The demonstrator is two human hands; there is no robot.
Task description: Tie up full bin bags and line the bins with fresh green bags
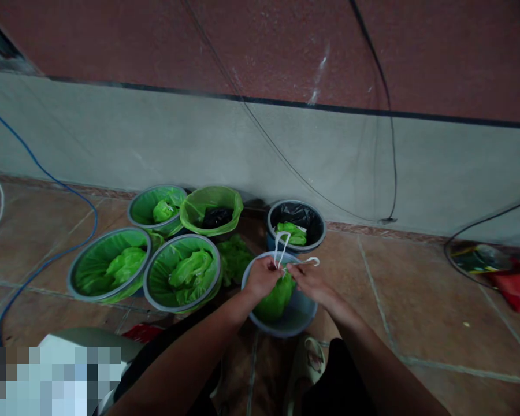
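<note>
Above a pale grey-blue bin, my left hand and my right hand are close together with fingers pinched on a white drawstring. Loops of the string stick up and out to the right. Under my hands a bunched green plastic bag hangs inside the bin. Just behind stands a bin with a black liner, which holds a green bundle.
Four bins with green liners stand to the left, holding green or black bundles. Loose green plastic lies beside them. A blue cable crosses the floor at left. A red bag lies at far right, near the wall.
</note>
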